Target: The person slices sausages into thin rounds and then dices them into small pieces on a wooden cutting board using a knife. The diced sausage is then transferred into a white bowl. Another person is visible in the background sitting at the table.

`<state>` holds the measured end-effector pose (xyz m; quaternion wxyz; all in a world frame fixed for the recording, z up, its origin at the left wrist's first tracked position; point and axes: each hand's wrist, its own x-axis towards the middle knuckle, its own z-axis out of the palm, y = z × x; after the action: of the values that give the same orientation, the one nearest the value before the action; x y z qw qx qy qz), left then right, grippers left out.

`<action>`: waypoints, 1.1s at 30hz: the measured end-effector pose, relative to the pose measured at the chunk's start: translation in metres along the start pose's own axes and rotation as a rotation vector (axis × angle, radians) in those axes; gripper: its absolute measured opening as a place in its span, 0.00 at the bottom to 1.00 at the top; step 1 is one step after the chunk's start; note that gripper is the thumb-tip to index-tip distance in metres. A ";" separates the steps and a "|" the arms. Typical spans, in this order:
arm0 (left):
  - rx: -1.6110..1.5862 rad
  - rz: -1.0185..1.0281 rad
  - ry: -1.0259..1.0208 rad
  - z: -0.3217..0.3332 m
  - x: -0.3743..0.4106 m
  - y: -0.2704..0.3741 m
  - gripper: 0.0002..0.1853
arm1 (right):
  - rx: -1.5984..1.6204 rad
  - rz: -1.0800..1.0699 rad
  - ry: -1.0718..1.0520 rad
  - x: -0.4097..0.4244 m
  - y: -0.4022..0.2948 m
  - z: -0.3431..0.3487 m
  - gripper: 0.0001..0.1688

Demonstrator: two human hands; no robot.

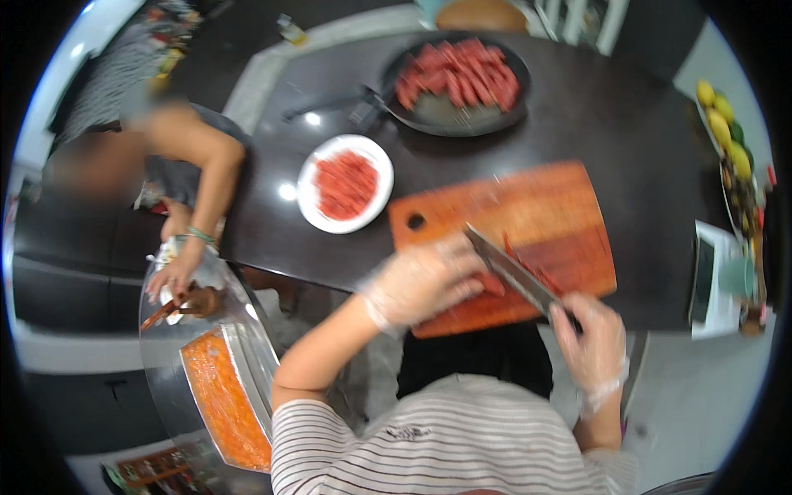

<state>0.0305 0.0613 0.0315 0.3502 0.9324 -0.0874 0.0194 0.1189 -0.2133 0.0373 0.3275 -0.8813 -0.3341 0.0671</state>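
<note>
My right hand [591, 340], in a clear plastic glove, grips the handle of a kitchen knife [516, 272]. The blade slants up and left across a wooden cutting board [532, 192]. Under the fingers of my gloved left hand [427, 278] a piece of red meat [492, 283] is pressed to the board, close to the blade. Thin strips of meat [544, 275] lie on the blade's other side. Beyond the board, a white plate [385, 192] carries shredded red meat [346, 185]. Long red meat pieces [458, 71] are heaped in a black frying pan [458, 127].
At left, another person's hand [179, 272] is over a glass table [161, 359] that bears a tray of orange food under plastic wrap [223, 402]. A fruit dish [724, 130], a phone [702, 278] and a green cup [737, 276] stand along the dark table's [631, 124] right side.
</note>
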 end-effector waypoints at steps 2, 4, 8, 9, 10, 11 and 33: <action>0.092 0.016 -0.035 0.000 0.003 0.003 0.12 | 0.018 0.050 -0.009 0.001 0.000 -0.003 0.07; 0.111 -0.011 -0.024 0.001 -0.010 0.006 0.15 | 0.047 0.028 -0.004 0.002 -0.005 0.001 0.08; 0.040 -0.006 -0.042 -0.002 -0.010 0.001 0.14 | 0.048 0.031 0.007 0.008 -0.010 0.002 0.08; 0.043 -0.006 -0.057 0.000 -0.009 -0.001 0.14 | 0.054 0.039 0.004 0.007 -0.008 0.002 0.08; 0.036 0.010 -0.059 0.002 -0.008 -0.001 0.14 | 0.059 0.048 0.011 0.005 -0.007 0.002 0.08; 0.030 0.025 -0.063 0.004 -0.006 -0.001 0.13 | 0.048 0.054 0.009 0.004 -0.006 0.000 0.08; 0.144 0.121 -0.022 0.022 0.000 -0.006 0.12 | 0.013 0.057 0.000 -0.004 0.002 -0.001 0.08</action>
<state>0.0310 0.0514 0.0105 0.2794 0.9484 -0.1457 0.0362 0.1172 -0.2170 0.0367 0.3313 -0.8882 -0.3085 0.0785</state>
